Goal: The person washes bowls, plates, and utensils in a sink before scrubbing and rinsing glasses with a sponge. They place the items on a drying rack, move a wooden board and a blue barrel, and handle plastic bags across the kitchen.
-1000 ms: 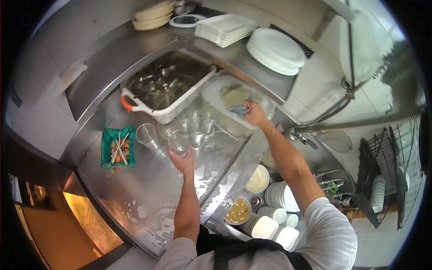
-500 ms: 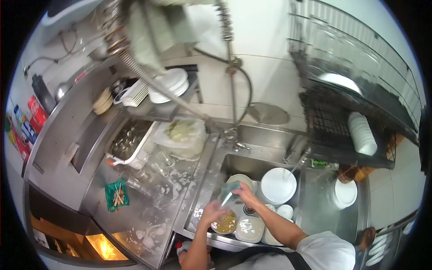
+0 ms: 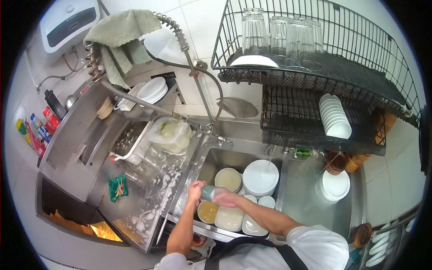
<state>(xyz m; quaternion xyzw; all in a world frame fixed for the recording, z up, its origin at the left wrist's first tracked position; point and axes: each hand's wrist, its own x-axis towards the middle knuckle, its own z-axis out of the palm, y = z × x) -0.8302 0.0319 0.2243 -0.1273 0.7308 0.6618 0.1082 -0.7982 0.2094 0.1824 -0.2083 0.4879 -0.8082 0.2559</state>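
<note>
Over the sink (image 3: 234,158), both hands grip a glass (image 3: 209,193), seemingly scrubbing.

Both hands (image 3: 211,194) together, left (image 3: 195,189) and right (image 3: 226,198) fingers curled.

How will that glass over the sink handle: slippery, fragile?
Probably slippery: the glass lies sideways between the left hand and right hand, beside a sudsy counter. Likely fragile and apt to roll if released, with hard dishes below.
</note>
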